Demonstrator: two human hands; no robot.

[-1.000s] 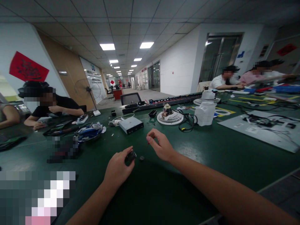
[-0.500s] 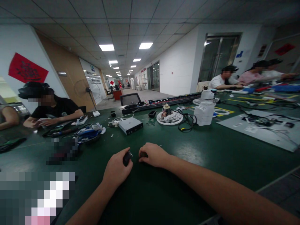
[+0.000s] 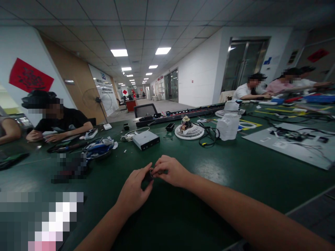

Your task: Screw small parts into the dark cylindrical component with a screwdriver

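- the left hand (image 3: 134, 188) holds a dark cylinder (image 3: 148, 175) pinched between thumb and fingers, its end turned toward three o'clock.
- the right hand (image 3: 171, 170) sits at three o'clock from that cylinder, its fingers drawn together at the cylinder's end, seemingly around a small dark part (image 3: 164, 171); the grip hides too much to say what it is.
- the hands meet above the green desk (image 3: 222, 164).
- from the hands, a silver drive box (image 3: 146, 140) lies just short of twelve o'clock.
- a small black tray (image 3: 170, 127) lies at one o'clock.
- a white fan grille (image 3: 192, 133), carrying a motor, lies at half past one, with a white housing (image 3: 228, 126) standing at two.
- a blue bundle (image 3: 101, 148) lies at ten o'clock; beyond it, a co-worker in a black shirt (image 3: 74, 120) sits at the desk.
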